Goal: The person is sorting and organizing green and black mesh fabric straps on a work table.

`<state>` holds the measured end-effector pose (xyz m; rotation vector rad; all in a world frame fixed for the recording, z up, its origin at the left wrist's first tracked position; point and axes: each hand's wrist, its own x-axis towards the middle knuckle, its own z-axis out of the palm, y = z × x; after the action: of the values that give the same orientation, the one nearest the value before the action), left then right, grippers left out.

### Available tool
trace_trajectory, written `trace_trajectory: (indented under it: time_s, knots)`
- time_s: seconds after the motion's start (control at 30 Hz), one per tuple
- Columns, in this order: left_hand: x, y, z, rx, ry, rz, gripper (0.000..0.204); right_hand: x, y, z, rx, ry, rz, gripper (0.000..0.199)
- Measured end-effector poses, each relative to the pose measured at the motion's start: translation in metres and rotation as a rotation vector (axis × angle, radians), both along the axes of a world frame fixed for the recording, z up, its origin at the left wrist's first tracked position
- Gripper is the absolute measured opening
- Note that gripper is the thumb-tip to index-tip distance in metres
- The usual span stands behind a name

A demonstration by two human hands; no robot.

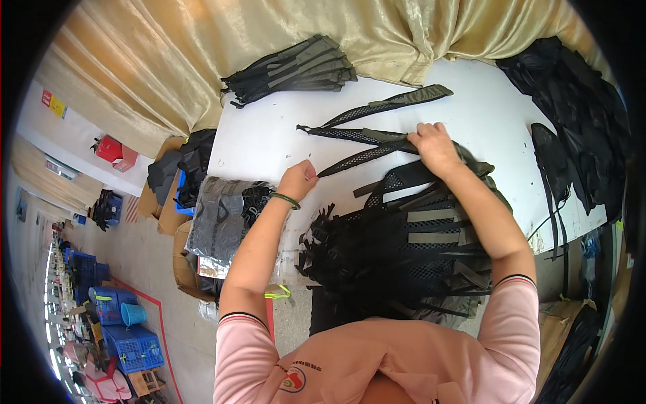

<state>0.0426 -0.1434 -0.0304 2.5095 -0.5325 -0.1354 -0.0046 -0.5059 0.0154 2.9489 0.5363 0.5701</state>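
A black mesh shoulder strap [360, 156] lies slanted across the white table, its narrow tip pinched in my left hand [298, 182]. My right hand [436, 149] grips the strap's wider end, fingers curled over it. Just beyond lie more straps of the same kind, one a mesh strap [343, 135] and one with an olive-grey padded end [420, 97]. Close to my body, below my right forearm, a large heap of black and olive-grey straps [383, 246] spreads over the table's near edge. A dark green band circles my left wrist.
A fanned stack of straps [296, 71] sits at the table's back, against a gold curtain [377, 34]. Black fabric pieces [572, 114] pile at the right. A plastic-wrapped grey bundle [219, 219] lies left of my arm. Cardboard boxes [185, 259] and blue crates [134, 347] stand left.
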Motion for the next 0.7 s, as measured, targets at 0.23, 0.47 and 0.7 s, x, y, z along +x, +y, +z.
trace_trajectory:
  time_s: [0.23, 0.47, 0.7]
  knots:
    - [-0.051, 0.029, 0.071, -0.670, 0.473, 0.020, 0.010, -0.121, 0.015, 0.120, -0.013, -0.152, 0.093, 0.017]
    - [-0.111, 0.025, 0.118, -0.851, 0.579, -0.077, 0.018, -0.185, 0.025, 0.104, 0.104, 0.615, 0.177, 0.027]
    - [-0.158, -0.001, 0.148, -0.834, 0.431, -0.213, 0.032, -0.146, 0.142, 0.087, 1.186, 0.603, 0.614, 0.034]
